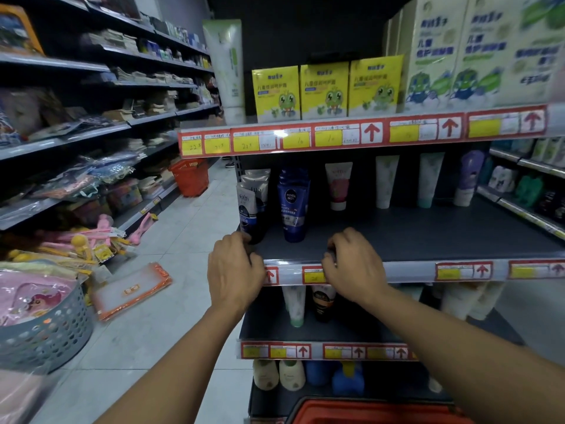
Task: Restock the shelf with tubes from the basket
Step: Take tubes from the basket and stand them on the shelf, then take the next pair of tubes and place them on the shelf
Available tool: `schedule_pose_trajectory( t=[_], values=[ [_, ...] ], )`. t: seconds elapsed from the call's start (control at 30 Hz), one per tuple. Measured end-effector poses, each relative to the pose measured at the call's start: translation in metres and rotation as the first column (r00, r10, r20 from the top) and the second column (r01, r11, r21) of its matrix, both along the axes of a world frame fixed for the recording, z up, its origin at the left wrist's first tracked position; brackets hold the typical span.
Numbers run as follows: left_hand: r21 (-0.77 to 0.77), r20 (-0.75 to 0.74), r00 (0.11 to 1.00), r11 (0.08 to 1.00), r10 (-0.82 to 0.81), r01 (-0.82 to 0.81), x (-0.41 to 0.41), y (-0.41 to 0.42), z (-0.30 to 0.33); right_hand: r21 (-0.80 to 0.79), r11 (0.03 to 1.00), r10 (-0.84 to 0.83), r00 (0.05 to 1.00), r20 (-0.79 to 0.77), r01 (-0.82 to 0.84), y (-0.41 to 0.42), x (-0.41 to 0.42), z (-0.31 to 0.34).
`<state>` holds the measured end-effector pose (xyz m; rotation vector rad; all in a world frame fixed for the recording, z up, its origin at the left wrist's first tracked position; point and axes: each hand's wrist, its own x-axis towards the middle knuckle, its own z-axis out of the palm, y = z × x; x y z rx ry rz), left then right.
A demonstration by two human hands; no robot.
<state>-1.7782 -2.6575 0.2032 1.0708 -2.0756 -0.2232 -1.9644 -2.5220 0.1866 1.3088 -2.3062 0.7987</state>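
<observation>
Shelf [428, 237], front edge: left hand [234, 264] curled against dark Softto tube [249, 209] at left corner; right hand [351, 261] clenched on price rail [406, 270], holding nothing visible. Step: aligning stock. Next, likely: reach down to red basket [367, 413] for tubes.

red basket [382, 413] cut off by bottom edge, left hand [235, 264] fingertips hidden behind black tube [255, 221], price labels [305, 139] blurred
</observation>
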Motion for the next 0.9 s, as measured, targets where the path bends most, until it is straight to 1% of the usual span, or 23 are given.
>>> schedule_pose_trajectory(
  t=[0.1, 0.2, 0.37, 0.53, 0.67, 0.8, 0.9],
  values=[
    [-0.078, 0.07, 0.996, 0.995, -0.052, 0.058, 0.004, 0.02, 0.002, 0.005, 1.0, 0.016, 0.997, -0.077, -0.016, 0.028, 0.005, 0.0],
    [-0.114, 0.109, 0.99, 0.989, -0.086, 0.098, 0.004, 0.043, 0.005, 0.024, 1.0, 0.019, 0.995, -0.099, -0.016, 0.055, 0.009, 0.001],
    [-0.095, 0.165, 0.975, 0.981, -0.151, 0.168, 0.004, 0.085, 0.004, 0.04, 0.998, 0.047, 0.996, -0.071, -0.044, 0.1, 0.01, -0.005],
    [-0.083, 0.246, 0.955, 0.978, -0.165, 0.19, 0.002, 0.118, 0.001, 0.063, 0.998, 0.018, 0.999, -0.027, -0.016, 0.142, 0.01, -0.015],
    [-0.11, 0.303, 0.935, 0.968, -0.185, 0.227, -0.005, 0.141, 0.002, 0.085, 0.996, -0.01, 1.0, -0.013, 0.011, 0.171, 0.006, -0.02],
    [-0.132, 0.334, 0.914, 0.948, -0.232, 0.289, -0.013, 0.163, -0.002, 0.11, 0.994, -0.024, 1.0, -0.014, 0.025, 0.196, 0.005, -0.028],
    [-0.114, 0.341, 0.897, 0.935, -0.279, 0.335, -0.019, 0.178, -0.01, 0.137, 0.99, -0.035, 0.999, -0.01, 0.036, 0.211, 0.004, -0.037]
  ],
)
